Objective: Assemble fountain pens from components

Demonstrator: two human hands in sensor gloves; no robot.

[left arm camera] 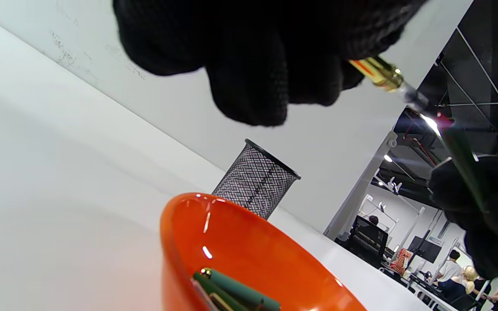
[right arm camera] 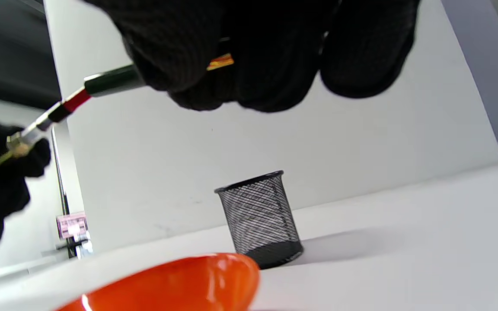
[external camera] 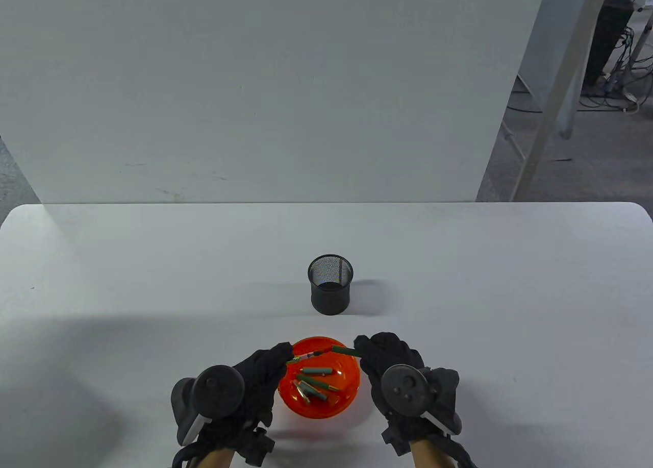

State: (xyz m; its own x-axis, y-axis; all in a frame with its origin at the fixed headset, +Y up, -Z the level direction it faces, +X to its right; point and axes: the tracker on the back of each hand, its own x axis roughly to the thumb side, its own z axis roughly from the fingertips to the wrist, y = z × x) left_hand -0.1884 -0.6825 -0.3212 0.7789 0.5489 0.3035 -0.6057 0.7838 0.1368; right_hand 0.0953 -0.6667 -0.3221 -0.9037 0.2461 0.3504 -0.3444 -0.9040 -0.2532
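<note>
orange bowl (external camera: 320, 409): 1 | mesh pen cup (external camera: 330, 291): 1 | gloved hands: 2

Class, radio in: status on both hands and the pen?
Left hand grips nib section. Right hand grips green barrel; ends meeting above orange bowl. Nothing in the way.

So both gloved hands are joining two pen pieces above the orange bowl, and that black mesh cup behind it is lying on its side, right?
Nearly. The mesh cup stands upright, mouth up, as the table view shows. The rest holds: the left hand and right hand hold the pen pieces together above the orange bowl.
</note>
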